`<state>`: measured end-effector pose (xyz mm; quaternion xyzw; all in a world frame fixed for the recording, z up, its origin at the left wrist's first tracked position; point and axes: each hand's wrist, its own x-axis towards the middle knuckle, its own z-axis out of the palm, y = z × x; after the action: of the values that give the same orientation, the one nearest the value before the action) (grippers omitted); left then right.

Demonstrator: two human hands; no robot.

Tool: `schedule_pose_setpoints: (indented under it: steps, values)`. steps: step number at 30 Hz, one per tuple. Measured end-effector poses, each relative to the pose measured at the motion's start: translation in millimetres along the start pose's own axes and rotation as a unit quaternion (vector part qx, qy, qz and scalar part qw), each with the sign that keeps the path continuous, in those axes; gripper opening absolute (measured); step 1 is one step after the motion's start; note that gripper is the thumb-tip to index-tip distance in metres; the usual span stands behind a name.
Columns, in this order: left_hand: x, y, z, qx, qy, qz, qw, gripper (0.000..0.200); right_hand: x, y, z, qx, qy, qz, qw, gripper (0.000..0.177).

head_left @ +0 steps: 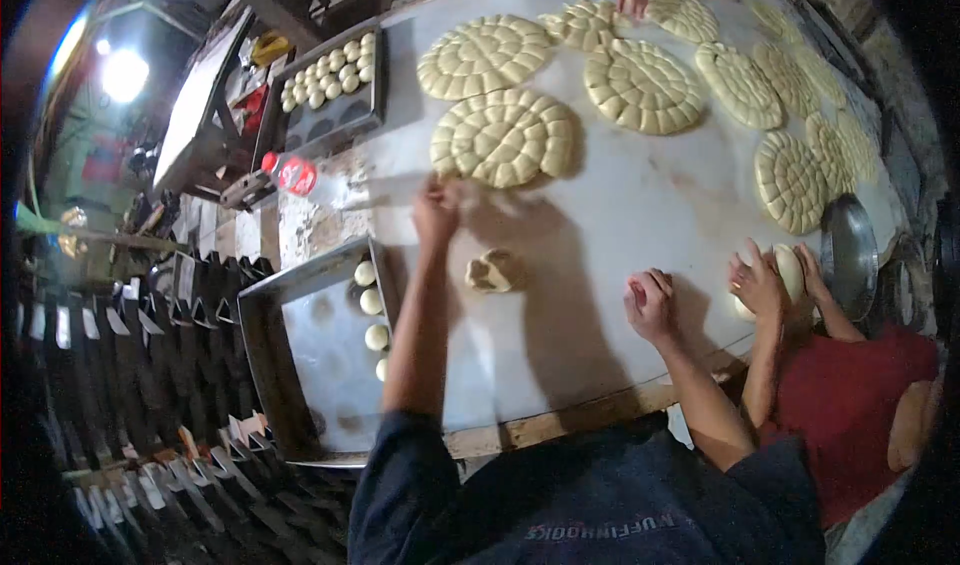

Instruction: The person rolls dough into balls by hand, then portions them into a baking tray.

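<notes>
My left hand (437,210) is at the lower left edge of a round of dough (500,137) scored into small segments. Its fingers are drawn together and slightly blurred, so what they pinch is hidden. My right hand (652,305) rests on the pale tabletop (590,235) with its fingers curled in. Anything under that palm is out of sight. Between my two hands lies a loose, uneven lump of dough (495,272).
At left, a metal tray (320,335) holds several dough balls (371,301) along its right side. Farther back are another tray (379,85) of balls and a red-capped bottle (292,175). More scored rounds (643,85) cover the far side. A co-worker's hands (762,283) hold dough beside a metal bowl (850,255).
</notes>
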<state>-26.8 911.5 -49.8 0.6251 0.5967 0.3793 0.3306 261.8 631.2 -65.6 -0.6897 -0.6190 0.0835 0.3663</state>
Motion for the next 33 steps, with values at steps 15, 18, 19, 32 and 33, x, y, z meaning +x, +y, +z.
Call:
schedule_pose_setpoints:
  steps: [15, 18, 19, 32, 33]
  values:
    - [14.5, -65.0, -13.1, 0.192, 0.178, -0.073, 0.962, 0.076, 10.4, 26.5, -23.1, 0.043, 0.045, 0.027, 0.998, 0.006]
    - [-39.7, -96.6, -23.1, 0.052, 0.270, -0.121, 0.954, 0.076, 20.1, 28.0, -13.1, 0.034, 0.057, 0.012, 0.998, 0.006]
    - [-82.5, -51.6, -22.6, -0.031, 0.287, -0.083, 0.954, 0.066, 22.8, 28.0, -10.0, 0.043, 0.067, 0.021, 0.997, 0.006]
    - [-311.7, -37.2, -28.0, -0.408, -0.017, -0.035, 0.912, 0.029, -86.5, -140.6, 102.2, 0.399, -0.123, 0.174, 0.892, 0.035]
    - [-305.2, -44.1, -35.4, -0.275, 0.024, 0.041, 0.960, 0.034, -78.8, -138.6, 95.2, 0.373, -0.194, 0.199, 0.885, 0.032]
